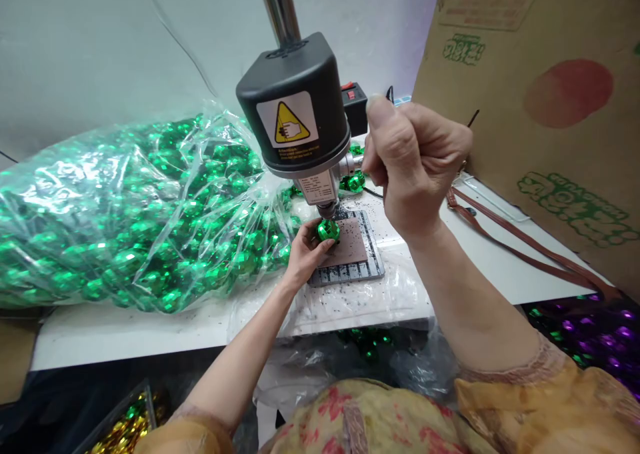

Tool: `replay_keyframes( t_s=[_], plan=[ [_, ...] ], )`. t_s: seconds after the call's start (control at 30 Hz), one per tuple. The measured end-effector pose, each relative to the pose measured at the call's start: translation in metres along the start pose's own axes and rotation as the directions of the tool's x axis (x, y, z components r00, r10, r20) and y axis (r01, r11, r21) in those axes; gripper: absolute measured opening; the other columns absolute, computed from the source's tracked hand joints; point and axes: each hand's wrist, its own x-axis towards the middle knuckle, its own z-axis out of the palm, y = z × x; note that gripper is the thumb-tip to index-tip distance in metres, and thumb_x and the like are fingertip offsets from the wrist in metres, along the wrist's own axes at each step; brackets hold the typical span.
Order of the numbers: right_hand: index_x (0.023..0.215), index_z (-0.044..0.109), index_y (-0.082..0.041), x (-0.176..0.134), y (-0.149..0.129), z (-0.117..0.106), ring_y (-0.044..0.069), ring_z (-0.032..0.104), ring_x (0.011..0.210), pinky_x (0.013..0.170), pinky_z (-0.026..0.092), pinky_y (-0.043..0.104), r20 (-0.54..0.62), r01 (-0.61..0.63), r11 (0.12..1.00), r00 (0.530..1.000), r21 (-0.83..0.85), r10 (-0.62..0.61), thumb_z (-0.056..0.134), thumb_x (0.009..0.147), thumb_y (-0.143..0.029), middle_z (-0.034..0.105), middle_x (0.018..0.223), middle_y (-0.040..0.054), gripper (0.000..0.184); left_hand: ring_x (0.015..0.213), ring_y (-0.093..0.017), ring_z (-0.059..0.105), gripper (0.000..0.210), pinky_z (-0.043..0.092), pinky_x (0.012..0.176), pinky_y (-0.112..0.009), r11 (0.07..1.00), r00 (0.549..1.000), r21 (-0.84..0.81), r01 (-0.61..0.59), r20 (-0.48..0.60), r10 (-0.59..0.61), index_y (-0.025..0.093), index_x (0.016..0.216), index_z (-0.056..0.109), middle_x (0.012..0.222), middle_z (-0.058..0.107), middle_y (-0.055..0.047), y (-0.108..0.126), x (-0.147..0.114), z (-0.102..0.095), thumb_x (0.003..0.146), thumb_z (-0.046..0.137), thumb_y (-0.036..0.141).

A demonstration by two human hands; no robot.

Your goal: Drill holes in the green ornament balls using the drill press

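Note:
My left hand (309, 253) pinches a shiny green faceted ball (329, 231) between thumb and fingers. The ball sits right under the lower tip of a black-topped bench press (295, 117) with a yellow hand-warning label. Beneath it lies a brown square pad (347, 242) on the grey slotted base plate (374, 264). My right hand (413, 164) is closed in a fist at the press's side, around its lever (356, 163). Most of the lever is hidden by the fist.
A clear plastic bag (145, 221) full of green balls fills the left of the white table (125, 337). A black box with a red switch (354, 107) stands behind the press. On the right are a cardboard box (540, 127) and a brown strap (525, 251). Dark specks litter the table.

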Motion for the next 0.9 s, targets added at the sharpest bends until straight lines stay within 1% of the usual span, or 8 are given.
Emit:
replay_keyframes(
  t_s=[0.13,0.3,0.4,0.47,0.63,0.8,0.9],
  plan=[
    [0.052,0.047,-0.017,0.0,-0.001,0.0,0.0,0.03,0.04,0.045,0.029,0.021,0.002,0.017,1.0,1.0,0.021,-0.017,0.06,0.093,-0.021,0.038,0.045,-0.0082,0.043,0.116,-0.026,0.065,0.066,0.054,0.103,-0.043,0.998,0.998,0.06,-0.037,0.057,0.034,0.022,0.124,0.057,0.126,0.065,-0.01,-0.003,-0.003,0.003,0.07,0.088,0.044],
    [0.051,0.047,-0.017,0.0,-0.004,-0.001,0.001,0.031,0.041,0.046,0.031,0.021,0.014,-0.016,0.999,1.0,-0.042,0.017,0.059,0.093,-0.02,0.04,0.046,-0.0079,0.043,0.112,-0.025,0.066,0.06,0.053,0.102,-0.043,0.961,0.992,0.249,-0.117,0.079,0.101,0.022,0.125,0.054,0.12,0.066,-0.009,-0.001,-0.01,0.007,0.075,0.084,0.036],
    [0.049,0.045,-0.018,0.001,-0.004,0.0,0.001,0.031,0.04,0.045,0.031,0.022,0.001,-0.023,0.997,1.0,-0.069,0.023,0.06,0.092,-0.021,0.038,0.044,-0.0076,0.046,0.116,-0.026,0.063,0.058,0.05,0.106,-0.044,0.936,0.986,0.315,-0.16,0.096,0.136,0.022,0.125,0.054,0.123,0.064,-0.009,-0.002,-0.013,0.011,0.076,0.082,0.033],
    [0.049,0.044,-0.017,0.002,-0.004,0.0,0.001,0.032,0.04,0.045,0.031,0.022,0.002,-0.022,0.998,1.0,-0.066,0.022,0.059,0.093,-0.022,0.039,0.044,-0.0073,0.047,0.118,-0.026,0.062,0.058,0.049,0.107,-0.044,0.934,0.986,0.318,-0.163,0.094,0.14,0.022,0.126,0.053,0.125,0.064,-0.009,-0.003,-0.014,0.013,0.077,0.082,0.035],
    [0.05,0.046,-0.018,0.0,-0.002,-0.002,0.001,0.033,0.04,0.044,0.031,0.022,0.028,0.005,0.998,1.0,-0.068,-0.003,0.06,0.093,-0.025,0.039,0.045,-0.0073,0.046,0.114,-0.025,0.063,0.052,0.05,0.103,-0.042,0.938,0.99,0.319,-0.135,0.087,0.113,0.022,0.125,0.054,0.12,0.065,-0.009,-0.003,-0.015,0.014,0.083,0.077,0.042],
    [0.048,0.044,-0.02,-0.009,0.003,-0.004,0.004,0.034,0.037,0.04,0.029,0.028,0.005,0.015,0.997,1.0,-0.073,-0.015,0.064,0.09,-0.04,0.038,0.04,-0.0059,0.052,0.115,-0.025,0.062,0.056,0.049,0.103,-0.041,0.95,0.991,0.282,-0.131,0.067,0.117,0.022,0.125,0.053,0.121,0.064,-0.009,-0.004,-0.015,0.014,0.08,0.08,0.042],
    [0.048,0.041,-0.02,-0.014,0.008,-0.005,0.006,0.032,0.037,0.04,0.027,0.03,-0.018,0.059,0.998,0.998,-0.028,-0.06,0.064,0.09,-0.033,0.033,0.04,-0.0058,0.049,0.114,-0.025,0.062,0.055,0.05,0.102,-0.041,0.953,0.991,0.274,-0.129,0.066,0.115,0.023,0.124,0.054,0.119,0.064,-0.008,-0.004,-0.015,0.015,0.08,0.081,0.042]
  ],
)
